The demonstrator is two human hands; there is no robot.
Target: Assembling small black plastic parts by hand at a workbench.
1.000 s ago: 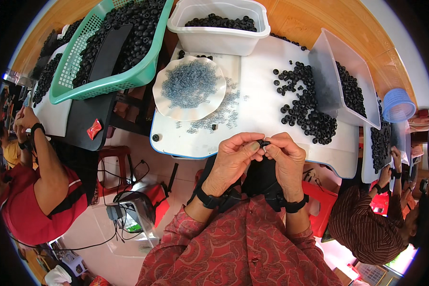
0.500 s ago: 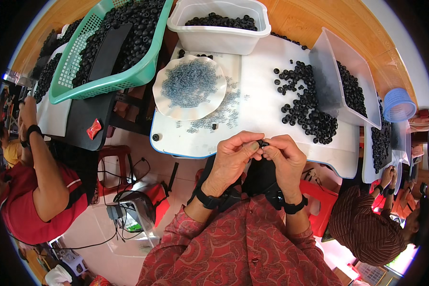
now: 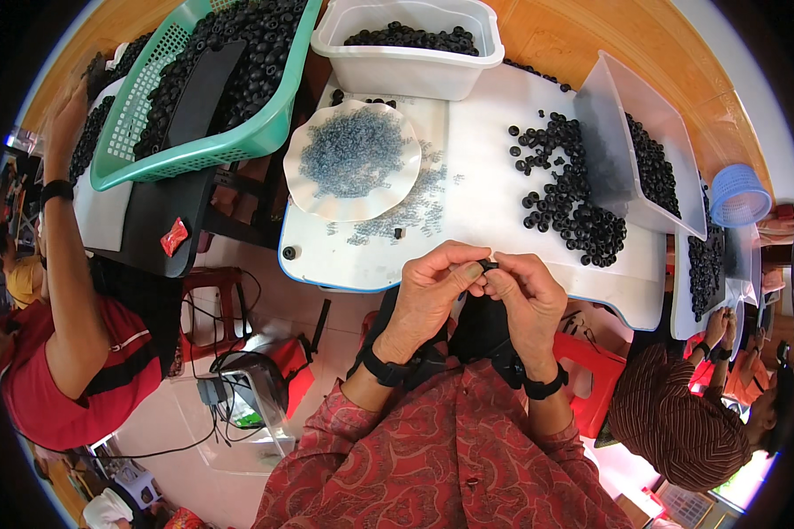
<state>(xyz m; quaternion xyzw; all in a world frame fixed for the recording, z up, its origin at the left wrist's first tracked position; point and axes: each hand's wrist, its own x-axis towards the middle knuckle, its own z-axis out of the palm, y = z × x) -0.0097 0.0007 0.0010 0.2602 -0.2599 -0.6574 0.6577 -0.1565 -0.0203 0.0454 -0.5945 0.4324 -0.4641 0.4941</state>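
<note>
A small black ring is being pinched between both hands right at the near edge of the white bench, just above the lap. The left hand is being curled in from the left with its fingers narrowed down onto the ring, and the right hand is being pressed in from the other side, its fingers closed tight on the same piece, so the two sets of fingertips are pretty much touching. Only a sliver of the ring is being shown, the rest is being hidden by the thumbs. A black wristband is being worn on each wrist. Further back on the bench, a scalloped white plate of tiny clear rings is being kept to the left, with more of them being spilled just beside its right rim. A loose heap of black rings is being spread out to the right, touching a tipped clear tub. A white tub of the same black parts is being parked at the far edge, and a green mesh basket full of them is being propped up at the far left. Other people are being seated off to both sides.
</note>
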